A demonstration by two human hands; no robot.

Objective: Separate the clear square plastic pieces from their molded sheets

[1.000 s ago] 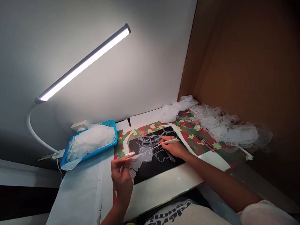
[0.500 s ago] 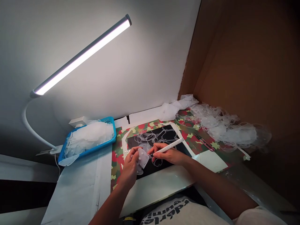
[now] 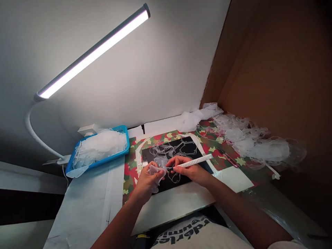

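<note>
Pinching sheer white scalloped pieces (image 3: 155, 170) in the left hand (image 3: 146, 180) over the left edge of a black rectangular mat (image 3: 166, 185), apart from a blue plastic basket (image 3: 111, 158); gripping a white pen-shaped tool (image 3: 197, 160) in the right hand (image 3: 191, 173). Wearing a pale shirt (image 3: 220, 238) reading "dérle". Working above a red-green camouflage sheet (image 3: 131, 162), beside brown cardboard (image 3: 280, 86).

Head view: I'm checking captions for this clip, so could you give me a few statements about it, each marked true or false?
1. The right hand holds a white pen-like tool. True.
2. The left hand is empty. False: the left hand grips thin translucent pieces.
3. The blue basket bears a heap of whitish pieces. True.
4. The lamp is off. False: the lamp is lit.
5. A pink tool lies in the basket. False: the pink tool lies on the patterned surface.
</note>
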